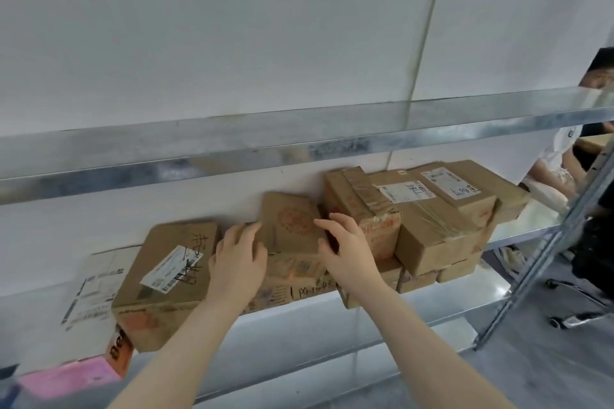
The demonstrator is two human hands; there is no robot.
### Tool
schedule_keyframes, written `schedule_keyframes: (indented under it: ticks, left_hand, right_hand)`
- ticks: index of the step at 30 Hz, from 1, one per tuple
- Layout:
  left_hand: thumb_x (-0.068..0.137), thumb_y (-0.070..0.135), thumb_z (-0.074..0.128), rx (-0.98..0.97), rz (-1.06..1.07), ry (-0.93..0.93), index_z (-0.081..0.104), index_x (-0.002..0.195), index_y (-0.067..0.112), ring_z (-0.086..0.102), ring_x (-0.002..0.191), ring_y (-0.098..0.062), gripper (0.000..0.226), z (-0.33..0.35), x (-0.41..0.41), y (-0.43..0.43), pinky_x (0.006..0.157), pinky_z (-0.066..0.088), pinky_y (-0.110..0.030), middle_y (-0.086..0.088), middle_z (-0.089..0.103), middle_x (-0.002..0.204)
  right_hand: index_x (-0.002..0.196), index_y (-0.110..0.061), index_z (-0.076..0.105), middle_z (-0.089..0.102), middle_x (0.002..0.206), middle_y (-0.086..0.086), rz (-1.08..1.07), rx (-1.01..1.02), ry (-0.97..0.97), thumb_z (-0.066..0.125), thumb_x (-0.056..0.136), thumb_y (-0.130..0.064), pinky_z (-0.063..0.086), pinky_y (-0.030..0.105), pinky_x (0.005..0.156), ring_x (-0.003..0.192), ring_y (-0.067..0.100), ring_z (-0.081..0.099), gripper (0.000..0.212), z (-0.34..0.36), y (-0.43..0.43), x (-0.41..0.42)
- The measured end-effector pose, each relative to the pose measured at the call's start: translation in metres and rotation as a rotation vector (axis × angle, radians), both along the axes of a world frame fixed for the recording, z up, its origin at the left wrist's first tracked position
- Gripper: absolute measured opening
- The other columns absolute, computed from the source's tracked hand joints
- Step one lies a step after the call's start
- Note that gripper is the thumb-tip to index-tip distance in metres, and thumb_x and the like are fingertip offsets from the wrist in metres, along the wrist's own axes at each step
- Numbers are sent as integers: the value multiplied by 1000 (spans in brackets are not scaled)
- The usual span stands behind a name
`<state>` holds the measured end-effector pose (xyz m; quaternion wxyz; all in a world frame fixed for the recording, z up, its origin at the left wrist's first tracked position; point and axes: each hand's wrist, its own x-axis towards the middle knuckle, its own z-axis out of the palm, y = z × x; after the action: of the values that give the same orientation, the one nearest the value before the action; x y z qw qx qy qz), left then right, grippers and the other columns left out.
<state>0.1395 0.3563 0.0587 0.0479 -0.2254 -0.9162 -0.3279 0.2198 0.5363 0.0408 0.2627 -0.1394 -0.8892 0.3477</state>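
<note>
Closely hemmed: small box (292,226) between labelled box (166,272), taped stack (422,219).

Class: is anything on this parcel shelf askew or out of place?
The small brown cardboard box with a round red print, held between left hand and right hand, sits tilted on lower brown parcels. Left of it, the large brown cardboard box with black handwriting lies skewed to the row.
</note>
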Motion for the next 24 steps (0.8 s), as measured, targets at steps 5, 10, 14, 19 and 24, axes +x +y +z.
schedule_keyframes:
  ticks: [5, 10, 14, 19, 24]
  left_hand:
    - [97, 25, 39, -14, 76, -65, 44, 135, 29, 34, 132, -27, 39, -13, -23, 24, 107, 31, -51, -3, 35, 145]
    - [99, 28, 34, -32, 109, -169, 42, 137, 33, 37, 131, -28, 40, -32, -30, 43, 103, 35, -52, 0, 30, 150]
    - [99, 27, 35, -33, 105, -166, 43, 137, 32, 35, 132, -27, 40, -34, -37, 47, 105, 34, -51, 0, 32, 150]
    - [99, 24, 35, -32, 55, -158, 43, 137, 30, 40, 129, -27, 40, -36, -45, 45, 105, 36, -50, -2, 36, 145]
    - [101, 24, 31, 43, 35, -189, 40, 139, 31, 52, 105, -16, 40, -46, -45, 49, 92, 44, -34, -5, 43, 139]
  right_hand:
    - [133, -34, 49, 30, 149, -5, 108, -75, -115, 49, 93, -31, 36, 40, 108, 135, 20, 30, 40, -21, 18, -39]
    - [136, -33, 47, 23, 154, 0, 168, -93, -188, 49, 94, -33, 30, 38, 111, 140, 24, 24, 42, -42, 30, -59]
    - [137, -33, 45, 17, 156, 1, 181, -126, -217, 47, 95, -34, 41, 37, 103, 132, 24, 39, 42, -45, 41, -64]
    - [141, -31, 41, 13, 157, 2, 189, -181, -278, 45, 96, -34, 38, 32, 103, 135, 23, 35, 45, -50, 44, -68]
    - [142, -33, 37, 8, 159, 4, 180, -204, -273, 42, 98, -35, 35, 30, 100, 138, 25, 30, 45, -53, 38, -69]
